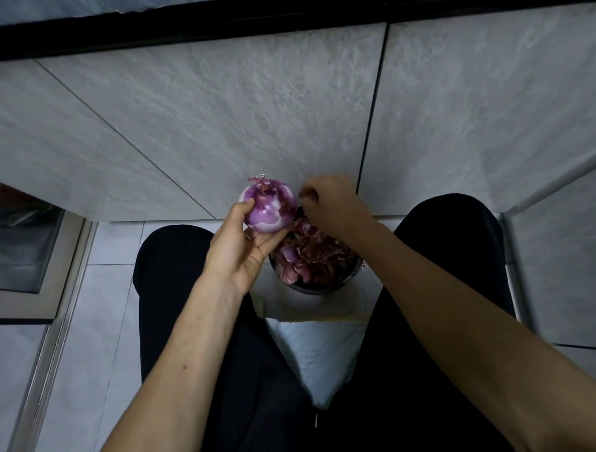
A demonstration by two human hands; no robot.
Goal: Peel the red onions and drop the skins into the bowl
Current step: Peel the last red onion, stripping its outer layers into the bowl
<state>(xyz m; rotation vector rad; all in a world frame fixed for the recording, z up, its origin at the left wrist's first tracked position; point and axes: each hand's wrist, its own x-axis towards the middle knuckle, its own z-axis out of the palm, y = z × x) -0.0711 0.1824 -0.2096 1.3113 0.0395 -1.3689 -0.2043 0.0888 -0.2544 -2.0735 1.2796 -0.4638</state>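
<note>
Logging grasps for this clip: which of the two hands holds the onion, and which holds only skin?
The left hand cradles the round purple-white red onion. The right hand, above the dark bowl, pinches only a scrap of dry reddish skin.

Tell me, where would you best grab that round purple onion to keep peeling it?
Cup the round purple onion from below and the left around its smooth lower half, as the left hand does. That leaves the ragged top, where dry skin sticks up, free for the right hand, probably the easiest start for pulling skin.

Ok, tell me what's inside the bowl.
The bowl holds a heap of red onion skins. The right hand covers its far side; whatever lies beneath the skins is hidden.
</note>
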